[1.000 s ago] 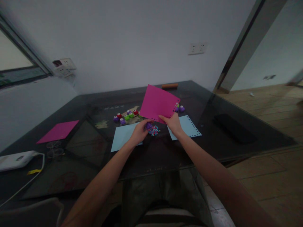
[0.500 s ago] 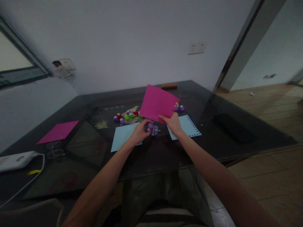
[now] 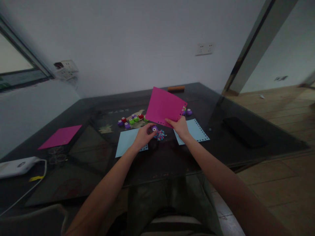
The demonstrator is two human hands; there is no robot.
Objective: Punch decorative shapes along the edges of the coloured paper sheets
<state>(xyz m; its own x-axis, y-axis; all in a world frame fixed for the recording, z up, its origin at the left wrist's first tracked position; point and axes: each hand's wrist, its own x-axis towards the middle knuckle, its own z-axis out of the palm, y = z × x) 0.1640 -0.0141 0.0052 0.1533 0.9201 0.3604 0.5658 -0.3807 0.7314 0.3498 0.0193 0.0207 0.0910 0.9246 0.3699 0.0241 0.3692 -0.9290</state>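
My right hand (image 3: 180, 127) pinches a pink sheet of paper (image 3: 164, 106) by its near edge and holds it up, tilted. Punched holes run along that sheet's near and right edges. In the closed fingers of my left hand (image 3: 144, 136) is a small purple craft punch (image 3: 154, 128) with an eye on top, just below the sheet. Beside it on the table lies a heap of coloured paper bits (image 3: 161, 135). A pale blue sheet (image 3: 125, 142) lies partly under my left hand, and another punched blue sheet (image 3: 197, 131) is near my right wrist.
Several red, green and purple punches (image 3: 131, 121) stand behind my left hand, with a purple one (image 3: 189, 112) at right. On the dark table (image 3: 157, 170) are another pink sheet (image 3: 61, 136), a black flat object (image 3: 242, 131), a brown roll (image 3: 176, 88) and a white power strip (image 3: 18, 167).
My left hand has shifted slightly up and left with the purple punch, which now shows its eye upward. The right hand and the pink sheet have barely moved.
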